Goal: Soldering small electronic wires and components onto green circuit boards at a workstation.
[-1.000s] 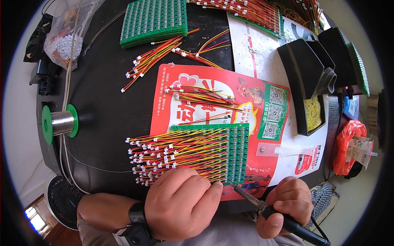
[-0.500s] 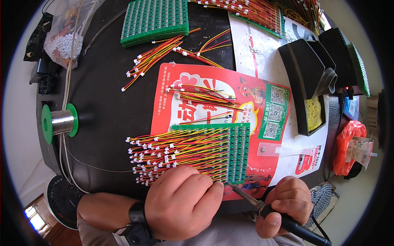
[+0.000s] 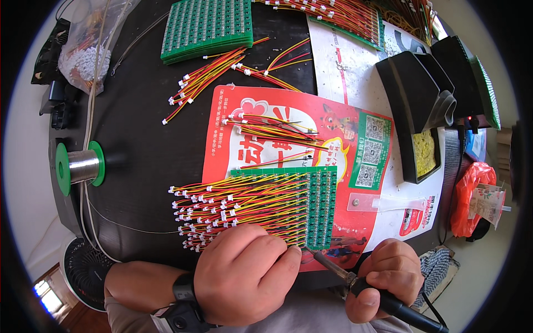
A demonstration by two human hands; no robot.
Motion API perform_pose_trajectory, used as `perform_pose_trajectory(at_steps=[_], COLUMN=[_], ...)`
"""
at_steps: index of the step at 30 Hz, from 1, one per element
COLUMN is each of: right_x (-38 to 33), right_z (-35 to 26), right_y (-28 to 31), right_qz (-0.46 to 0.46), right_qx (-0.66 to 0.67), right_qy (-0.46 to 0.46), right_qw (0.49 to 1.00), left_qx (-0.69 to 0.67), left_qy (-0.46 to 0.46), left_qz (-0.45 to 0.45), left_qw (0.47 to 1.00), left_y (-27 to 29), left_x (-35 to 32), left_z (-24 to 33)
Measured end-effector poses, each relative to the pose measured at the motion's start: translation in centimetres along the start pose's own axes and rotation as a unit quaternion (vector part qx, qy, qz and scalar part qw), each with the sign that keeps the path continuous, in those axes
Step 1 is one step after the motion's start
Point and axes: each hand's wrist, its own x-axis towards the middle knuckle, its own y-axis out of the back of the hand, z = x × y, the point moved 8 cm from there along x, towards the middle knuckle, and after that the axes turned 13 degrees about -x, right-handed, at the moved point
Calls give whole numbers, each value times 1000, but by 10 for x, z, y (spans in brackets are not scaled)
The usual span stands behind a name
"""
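Observation:
A green circuit board (image 3: 321,208) lies in front of me, with rows of red, yellow and black wires (image 3: 261,202) running left from it to small white connectors. My left hand (image 3: 247,272) is closed at the board's near edge, its thumb and fingertips pressed together beside the last wires. Whatever sits in that pinch is hidden under the hand. My right hand (image 3: 388,277) grips the handle of a soldering iron (image 3: 333,267). The iron's tip points up-left and reaches the board's near edge, right beside my left fingertips; whether it touches cannot be made out.
Loose wires (image 3: 277,133) lie on a red printed sheet (image 3: 222,144) beyond the board. Farther back are a stack of green boards (image 3: 208,25) and more wires (image 3: 208,75). A solder spool (image 3: 81,165) stands left, an iron stand with yellow sponge (image 3: 425,155) right.

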Motion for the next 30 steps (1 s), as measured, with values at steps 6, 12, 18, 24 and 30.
perform_pose_trajectory(at_steps=[6,12,18,24,30], right_x=[0,-4,-3,-5,-20], right_z=[0,1,0,0,7], right_y=[1,5,4,-1,18], right_qz=[-3,33,41,53,78], right_qx=[-4,14,5,33,8], right_qy=[-2,33,7,33,-61], right_qw=[1000,999,999,998,995], left_qx=[1,17,13,27,-8], left_qy=[-4,-4,-8,-11,13], left_qz=[-3,3,4,-3,-33], left_qw=[1000,1000,1000,1000,999], left_y=[-1,-1,-1,4,-1], left_x=[0,-2,-2,-2,0], left_z=[0,2,1,1,3])
